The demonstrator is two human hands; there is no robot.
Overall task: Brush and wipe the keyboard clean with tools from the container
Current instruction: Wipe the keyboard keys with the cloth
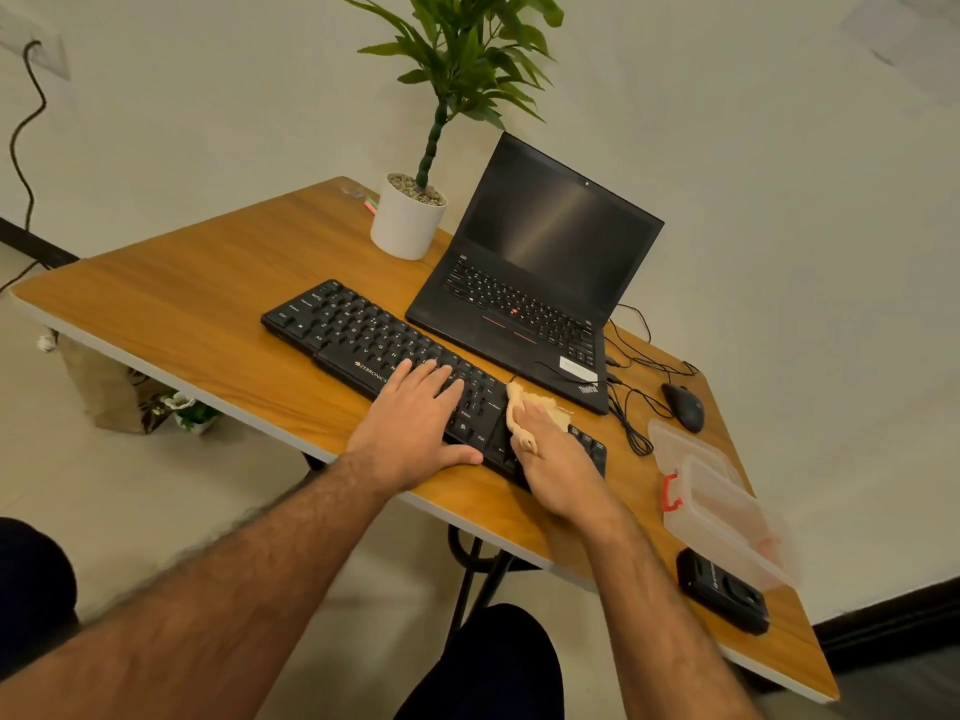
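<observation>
1. A black keyboard [395, 356] lies slantwise on the wooden table [197, 304], just in front of an open laptop [530, 283] whose screen is dark.
2. The left hand [415, 423] lies flat on the right-middle keys, fingers straight and slightly spread, thumb stretched along the keyboard's near edge.
3. The right hand [550, 454] presses a pale yellow cloth [519, 407] onto the keys near the keyboard's right end. The cloth bunches out past the fingertips and along the thumb side; the fingers themselves are mostly covered by it, so I cannot tell how tightly they grip.
4. The keys beneath both hands are hidden, and only a few keys show at the far right end beyond the right hand.
5. A clear plastic container [727, 532] with a red latch [670, 493] stands near the table's right edge, its lid [680, 444] beside it. What is inside is blurred and hard to make out.
6. A black device [724, 595] lies partly under the container's near end; its kind is unclear.
7. A black mouse [684, 406] and tangled cables [631, 407] lie right of the laptop.
8. A potted plant [410, 220] stands behind the keyboard, its top cut off by the frame.
</observation>
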